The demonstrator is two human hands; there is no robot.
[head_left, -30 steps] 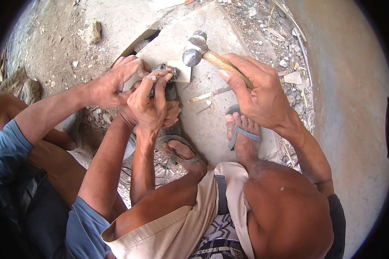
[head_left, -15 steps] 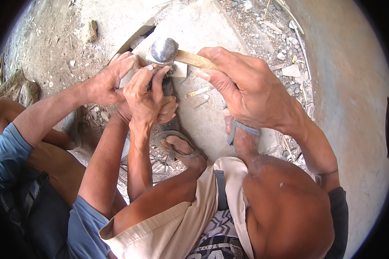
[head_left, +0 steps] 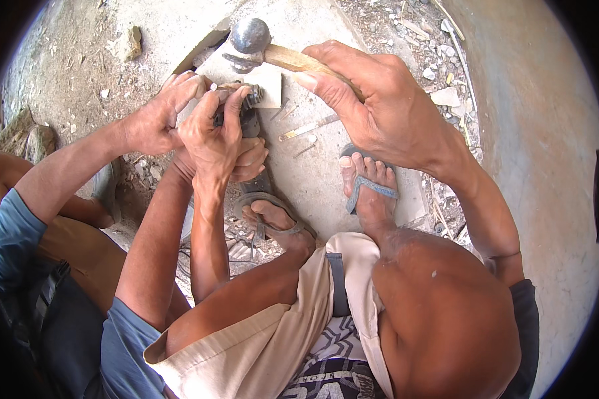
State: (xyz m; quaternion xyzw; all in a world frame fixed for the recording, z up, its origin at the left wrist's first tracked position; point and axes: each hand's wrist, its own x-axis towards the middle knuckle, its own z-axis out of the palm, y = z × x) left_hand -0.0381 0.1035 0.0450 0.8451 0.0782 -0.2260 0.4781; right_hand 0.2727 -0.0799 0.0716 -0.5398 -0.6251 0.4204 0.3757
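My right hand (head_left: 379, 100) is closed round the wooden handle of a ball-peen hammer (head_left: 249, 36). The hammer's round steel head is held above and just beyond a dark metal part (head_left: 251, 98), apart from it. My left hand (head_left: 213, 136) is closed, thumb and forefinger pinching that part; its fingers hide much of it. A small pale round end (head_left: 213, 87) shows beside my forefinger; its kind I cannot tell. A co-worker's hand (head_left: 160, 116) grips the far left side of the work. Their other hand (head_left: 186, 163) is mostly behind mine.
Beneath the hands lies a concrete slab (head_left: 313, 179). On it are a pale square piece (head_left: 271, 90), a narrow flat strip (head_left: 307, 127) and thin nail-like bits (head_left: 305, 149). My sandalled feet stand close by. Rubble (head_left: 446, 96) borders a wall (head_left: 532, 166) at right.
The hammer has risen away from the metal part, leaving a gap and uncovering the part's end. My left hand keeps its pinch. The co-worker's hands stay in nearly the same place.
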